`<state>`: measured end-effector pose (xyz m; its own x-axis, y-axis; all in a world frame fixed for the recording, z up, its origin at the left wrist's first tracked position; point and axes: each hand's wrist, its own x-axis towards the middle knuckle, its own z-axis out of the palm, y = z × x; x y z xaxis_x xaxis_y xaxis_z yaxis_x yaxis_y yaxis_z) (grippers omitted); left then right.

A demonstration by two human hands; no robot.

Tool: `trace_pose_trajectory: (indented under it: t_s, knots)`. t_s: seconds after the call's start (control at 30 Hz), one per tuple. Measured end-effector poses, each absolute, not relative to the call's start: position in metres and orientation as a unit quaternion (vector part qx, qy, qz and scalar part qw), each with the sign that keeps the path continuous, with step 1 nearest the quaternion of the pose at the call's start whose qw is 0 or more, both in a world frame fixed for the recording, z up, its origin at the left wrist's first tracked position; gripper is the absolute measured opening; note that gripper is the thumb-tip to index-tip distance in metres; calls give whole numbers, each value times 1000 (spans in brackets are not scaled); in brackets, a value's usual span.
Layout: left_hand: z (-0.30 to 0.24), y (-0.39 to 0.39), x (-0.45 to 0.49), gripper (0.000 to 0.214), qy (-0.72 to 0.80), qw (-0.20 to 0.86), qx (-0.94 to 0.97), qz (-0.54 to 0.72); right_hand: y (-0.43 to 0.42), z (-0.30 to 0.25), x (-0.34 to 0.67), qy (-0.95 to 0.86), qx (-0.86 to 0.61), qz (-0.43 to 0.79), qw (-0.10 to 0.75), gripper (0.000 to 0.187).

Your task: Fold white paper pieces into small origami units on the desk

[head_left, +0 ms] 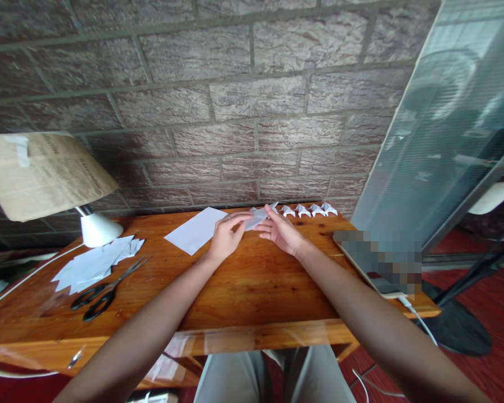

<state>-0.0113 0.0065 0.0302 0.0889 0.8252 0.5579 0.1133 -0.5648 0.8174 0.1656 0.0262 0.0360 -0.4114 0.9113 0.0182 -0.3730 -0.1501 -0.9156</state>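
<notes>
Between my two hands is a folded piece of white paper (pixel 258 217), held above the wooden table. My left hand (pixel 228 234) pinches its left end between thumb and fingers. At its right side, my right hand (pixel 280 230) grips it with the thumb on top and the fingers beneath. A flat white paper sheet (pixel 193 230) lies on the table just left of my left hand. Behind and to the right of my right hand, several small folded paper figures (pixel 303 211) stand in a row near the wall; part of the row is hidden by my hands.
Black-handled scissors (pixel 109 288) lie on the left of the table (pixel 252 291), beside a pile of cut paper (pixel 94 266). A lamp (pixel 101 228) stands behind them. At the right edge rests a flat device with a blurred screen (pixel 378 263) and a cable (pixel 420 319).
</notes>
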Motion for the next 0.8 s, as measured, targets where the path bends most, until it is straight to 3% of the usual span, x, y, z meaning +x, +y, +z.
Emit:
trace_pose_trajectory:
  t_s: [0.13,0.3,0.37,0.8]
  knots:
    - [32,7,-10,15,327,302,674,589,30,31,166,-461,-323,658,500,26]
    - [20,22,-8,50,371,394,605,584,32,26,167,-475,-341,622,520,23]
    - [16,25,-7,55,385,431,584,570,32,26,166,-484,-343,615,519,24]
    - [17,24,-9,47,379,539,504,558,31,27,166,-515,-374,591,495,26]
